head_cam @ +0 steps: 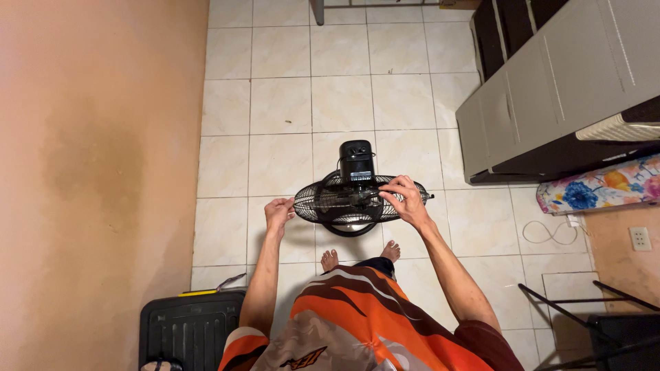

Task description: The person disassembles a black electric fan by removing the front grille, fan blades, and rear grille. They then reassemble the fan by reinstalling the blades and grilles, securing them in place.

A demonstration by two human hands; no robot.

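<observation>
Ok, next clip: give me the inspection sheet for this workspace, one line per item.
Surface: pale tiled floor, person standing barefoot.
Job's things: black standing fan, seen from above, grille ringing the motor housing.
Clutter: black ribbed case lower left; floral cloth right.
Grippers: left hand grips the grille's left rim; right hand rests fingers on the grille top.
Cables: white cord looped on the floor near a wall socket.
Surroundings: peach wall left; grey cabinet right.

No packages, signs or screens in view (labels: none legible either).
</observation>
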